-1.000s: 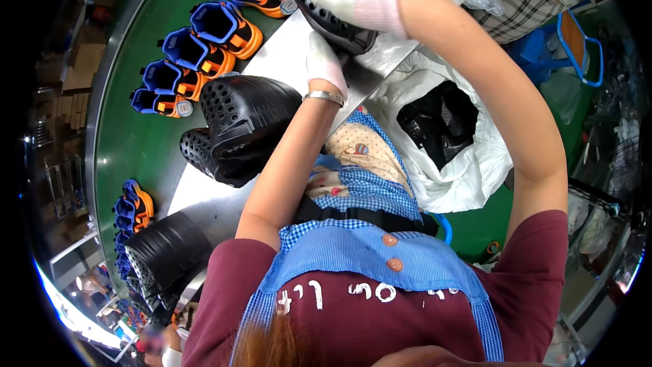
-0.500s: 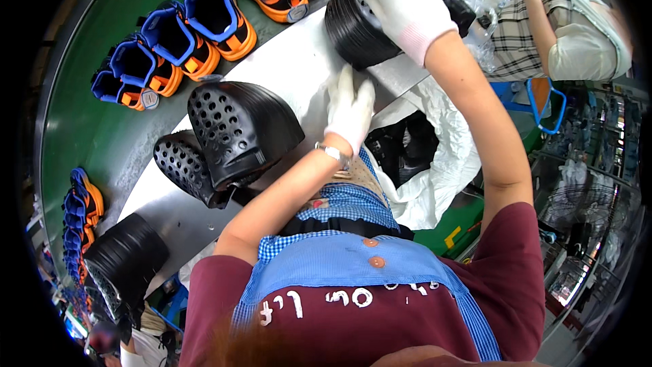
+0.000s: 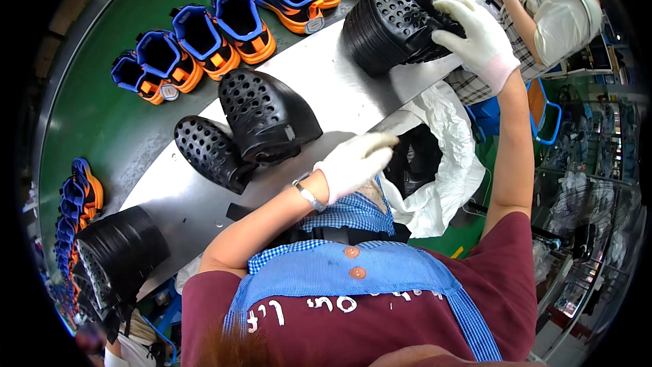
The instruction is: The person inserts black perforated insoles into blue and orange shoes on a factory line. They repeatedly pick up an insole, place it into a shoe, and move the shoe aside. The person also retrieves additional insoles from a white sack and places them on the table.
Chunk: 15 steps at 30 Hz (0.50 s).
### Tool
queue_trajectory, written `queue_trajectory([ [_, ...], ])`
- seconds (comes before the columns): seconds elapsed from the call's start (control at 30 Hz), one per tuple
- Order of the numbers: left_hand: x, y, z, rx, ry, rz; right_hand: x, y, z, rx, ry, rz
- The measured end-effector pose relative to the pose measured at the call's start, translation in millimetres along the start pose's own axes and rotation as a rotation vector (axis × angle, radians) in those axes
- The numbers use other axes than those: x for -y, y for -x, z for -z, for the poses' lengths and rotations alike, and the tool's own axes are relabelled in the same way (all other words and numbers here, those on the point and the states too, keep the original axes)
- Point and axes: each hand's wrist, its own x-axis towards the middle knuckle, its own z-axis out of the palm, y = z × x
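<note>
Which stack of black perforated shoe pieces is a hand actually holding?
The stack at upper right; the gloved right hand grips it. The other stacks lie untouched.

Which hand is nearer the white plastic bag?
Left. The left hand hovers beside the bag; the right hand is farther up, gripping a black shoe stack.

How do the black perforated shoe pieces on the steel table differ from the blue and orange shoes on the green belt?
The black perforated shoe pieces are plain black, dotted with holes, and lie tipped on the steel table. The blue and orange shoes are two-coloured, stand upright in a row on the green belt. Neither is held.
</note>
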Motion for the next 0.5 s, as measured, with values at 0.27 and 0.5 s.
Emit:
queue_trajectory([
  [0.27,-33.2,68.5,26.8,0.024,-0.197,-0.152,-9.3,-24.1,-4.6,0.269,0.007,0.030],
  [0.5,-38.1,113.7,50.7,-0.086,-0.134,-0.178,-17.3,-42.4,9.7,0.387,0.047,0.078],
])
